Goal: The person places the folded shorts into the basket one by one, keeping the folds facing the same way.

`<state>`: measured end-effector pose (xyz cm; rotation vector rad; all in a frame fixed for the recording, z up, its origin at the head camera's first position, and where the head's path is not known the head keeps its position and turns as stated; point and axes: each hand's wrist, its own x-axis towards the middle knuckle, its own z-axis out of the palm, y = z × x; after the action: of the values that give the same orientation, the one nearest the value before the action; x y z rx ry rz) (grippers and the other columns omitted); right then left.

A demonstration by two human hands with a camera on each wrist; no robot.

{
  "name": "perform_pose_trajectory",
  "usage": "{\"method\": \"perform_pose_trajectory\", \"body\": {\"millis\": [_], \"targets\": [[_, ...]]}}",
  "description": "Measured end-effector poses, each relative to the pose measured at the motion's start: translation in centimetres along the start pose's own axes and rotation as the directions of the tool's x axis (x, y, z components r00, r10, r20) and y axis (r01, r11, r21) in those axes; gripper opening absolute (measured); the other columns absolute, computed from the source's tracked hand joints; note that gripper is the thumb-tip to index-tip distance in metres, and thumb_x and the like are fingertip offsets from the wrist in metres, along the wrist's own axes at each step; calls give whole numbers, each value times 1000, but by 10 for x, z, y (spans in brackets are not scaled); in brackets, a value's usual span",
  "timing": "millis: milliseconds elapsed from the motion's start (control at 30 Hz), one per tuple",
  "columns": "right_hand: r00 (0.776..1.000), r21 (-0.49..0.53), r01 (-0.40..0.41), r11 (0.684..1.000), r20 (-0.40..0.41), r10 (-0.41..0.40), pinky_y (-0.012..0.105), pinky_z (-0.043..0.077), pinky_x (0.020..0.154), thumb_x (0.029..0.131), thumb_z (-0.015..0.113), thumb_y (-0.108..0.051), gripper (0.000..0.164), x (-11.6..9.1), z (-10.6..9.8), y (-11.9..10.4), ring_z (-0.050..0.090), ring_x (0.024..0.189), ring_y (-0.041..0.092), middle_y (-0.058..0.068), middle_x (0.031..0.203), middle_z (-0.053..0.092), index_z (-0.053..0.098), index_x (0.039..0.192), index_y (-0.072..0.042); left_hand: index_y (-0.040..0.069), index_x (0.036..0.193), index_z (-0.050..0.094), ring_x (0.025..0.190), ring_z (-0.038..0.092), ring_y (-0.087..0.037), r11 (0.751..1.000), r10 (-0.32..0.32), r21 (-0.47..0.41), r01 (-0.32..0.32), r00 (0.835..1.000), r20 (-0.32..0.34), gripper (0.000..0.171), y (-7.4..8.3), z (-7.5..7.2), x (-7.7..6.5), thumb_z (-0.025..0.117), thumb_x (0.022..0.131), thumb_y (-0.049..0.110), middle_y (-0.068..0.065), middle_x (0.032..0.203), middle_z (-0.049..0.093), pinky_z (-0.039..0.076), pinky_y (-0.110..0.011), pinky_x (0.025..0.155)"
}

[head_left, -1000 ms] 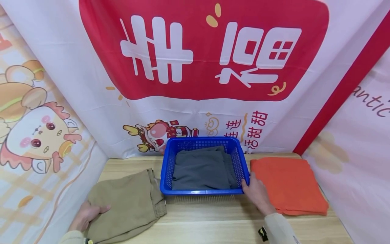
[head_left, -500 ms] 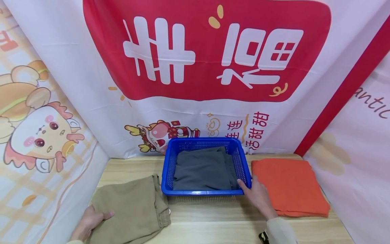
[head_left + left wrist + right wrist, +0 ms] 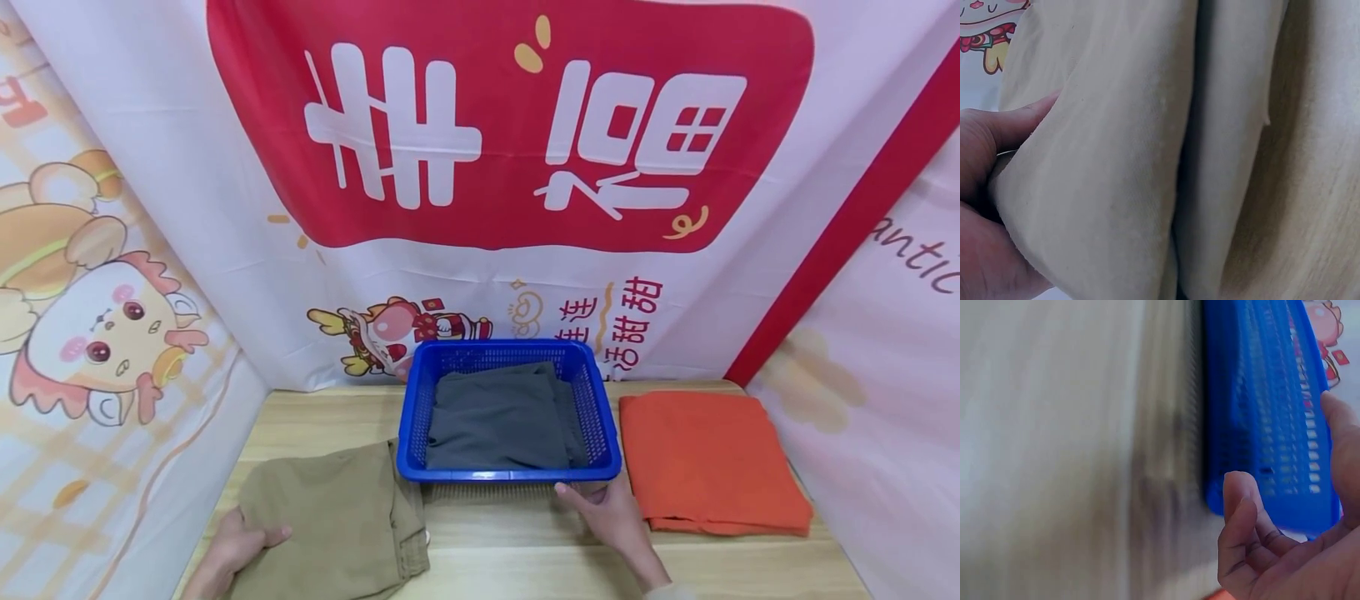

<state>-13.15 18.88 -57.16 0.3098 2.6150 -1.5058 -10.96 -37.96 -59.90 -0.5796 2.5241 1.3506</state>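
My left hand (image 3: 238, 542) grips the left edge of folded khaki trousers (image 3: 330, 525), thumb on top. The left wrist view shows the thumb pressed to the trousers' cloth (image 3: 1104, 156), with the fingers partly hidden beneath. My right hand (image 3: 617, 515) is by the front right corner of a blue plastic basket (image 3: 487, 475). In the right wrist view its thumb is at the basket's rim, and its other fingers (image 3: 1244, 494) are loosely bent beside the mesh wall; contact is unclear. Inside the basket lies a folded dark grey garment (image 3: 495, 417).
An orange folded garment (image 3: 716, 462) lies on the wooden table (image 3: 487, 542) to the right of the basket. Behind the table hangs a red and white printed cloth (image 3: 510, 217). Printed cloths also line the left and right sides.
My right hand has moved from the basket's right rim to below its front right corner. My left hand and the khaki trousers have shifted slightly right and nearer. The basket has hardly moved.
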Motion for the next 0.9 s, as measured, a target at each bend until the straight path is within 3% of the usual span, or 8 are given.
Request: {"method": "perform_pose_trajectory", "body": {"millis": [133,233,433,533,900], "targets": [[996,20,-40,999,79,38,31,45,47,81,82,-53,96,-9,23,3,56,53,16,4,65,61,37,142,6,-17,125,44,91,62,-31,1000,-3,5,3,1000,7,78,0,0,-3,89,76,23,-27,107,62,51,-34,74],[993,23,-2,1000,121,-1,32,48,51,82,83,-46,85,-15,39,1,58,56,15,3,67,62,46,132,11,-18,124,44,92,62,-32,1000,4,-1,-4,1000,5,78,2,1,-4,89,75,22,-27,107,62,50,-35,74],[974,-3,167,986,154,-164,27,47,56,81,83,-28,51,-22,68,-12,54,60,10,-1,72,60,62,111,7,-18,123,45,91,63,-31,1000,7,-14,-7,1000,-4,75,2,3,-3,89,75,20,-27,106,62,49,-32,73],[959,7,212,977,190,-210,25,46,56,82,82,-23,41,-23,81,-18,53,61,8,-2,72,61,65,106,5,-18,122,45,91,62,-31,1000,7,-21,-7,1000,-3,75,1,4,-3,89,75,19,-27,106,62,49,-32,73],[915,-27,299,954,293,-279,26,51,67,83,80,-21,30,-21,125,-46,57,69,4,-6,78,64,70,103,0,-17,123,46,95,63,-32,1000,21,-10,-21,1000,-4,75,1,4,-1,89,75,21,-27,109,64,48,-31,76]]}}
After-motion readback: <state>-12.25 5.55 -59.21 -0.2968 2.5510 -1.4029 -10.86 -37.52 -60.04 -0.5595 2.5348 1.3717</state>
